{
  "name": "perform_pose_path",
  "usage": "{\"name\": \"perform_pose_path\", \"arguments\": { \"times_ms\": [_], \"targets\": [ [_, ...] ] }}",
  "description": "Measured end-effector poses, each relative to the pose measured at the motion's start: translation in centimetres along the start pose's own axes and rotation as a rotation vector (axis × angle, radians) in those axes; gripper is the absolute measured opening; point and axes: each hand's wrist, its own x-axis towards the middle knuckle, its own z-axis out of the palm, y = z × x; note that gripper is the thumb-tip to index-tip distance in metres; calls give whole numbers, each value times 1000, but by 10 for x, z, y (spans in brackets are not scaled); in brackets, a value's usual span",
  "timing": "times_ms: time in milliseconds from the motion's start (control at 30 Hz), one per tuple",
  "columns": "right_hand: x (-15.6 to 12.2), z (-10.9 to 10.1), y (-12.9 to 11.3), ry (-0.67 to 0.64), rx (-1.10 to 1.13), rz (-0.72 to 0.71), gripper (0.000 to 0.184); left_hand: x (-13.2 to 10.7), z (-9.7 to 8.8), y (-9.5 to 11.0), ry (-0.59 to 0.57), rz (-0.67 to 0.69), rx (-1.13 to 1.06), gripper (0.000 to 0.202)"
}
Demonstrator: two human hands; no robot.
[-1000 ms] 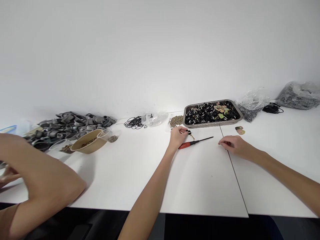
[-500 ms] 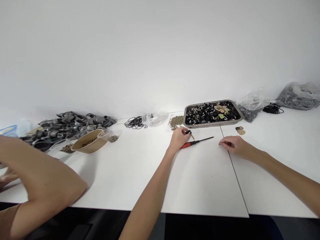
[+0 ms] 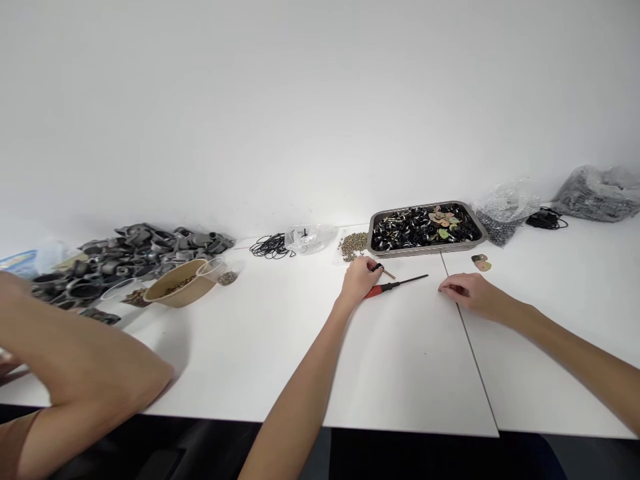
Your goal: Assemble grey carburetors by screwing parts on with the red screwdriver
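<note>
My left hand (image 3: 359, 279) is closed on a small black part with a brass pin (image 3: 389, 274) that points out to the right. Under its fingers lies a screwdriver (image 3: 393, 285) with a red and black handle, its shaft toward my right hand. My right hand (image 3: 467, 289) rests on the tabletop with thumb and forefinger pinched together. Whatever that pinch holds, if anything, is too small to tell. Several round brass-coloured discs (image 3: 481, 262) lie just beyond my right hand.
A metal tray (image 3: 427, 253) of black parts and discs stands behind. Small brass pieces (image 3: 354, 244), black cords (image 3: 273, 246) and plastic bags (image 3: 597, 193) line the wall. Grey parts (image 3: 135, 250) and a tan bowl (image 3: 185, 297) are left, near another person's arm (image 3: 95, 353).
The brass pin in my left hand has swung from pointing down-right to pointing more to the right. My right hand stays almost in place. The other person's forearm has shifted slightly.
</note>
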Motion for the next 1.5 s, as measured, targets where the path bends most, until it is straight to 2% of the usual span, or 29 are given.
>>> {"name": "perform_pose_path", "arguments": {
  "times_ms": [367,533,833,1067,1300,1500],
  "targets": [
    [0,0,-2,6,-4,-4,32,-2,-5,4,98,-138,20,15],
    [1,0,-1,-7,-5,0,31,0,-6,1,88,-180,40,19],
    [0,-1,-1,-19,-11,10,30,1,-13,-1,-34,-136,21,12],
    [0,0,0,-22,-9,13,30,3,-11,-4,-39,-122,13,6],
    [0,0,2,-22,-14,18,32,1,-7,-1,-9,-130,42,13],
    [0,-1,0,-32,-11,29,30,0,-5,0,-30,-103,78,18]
  ]
}}
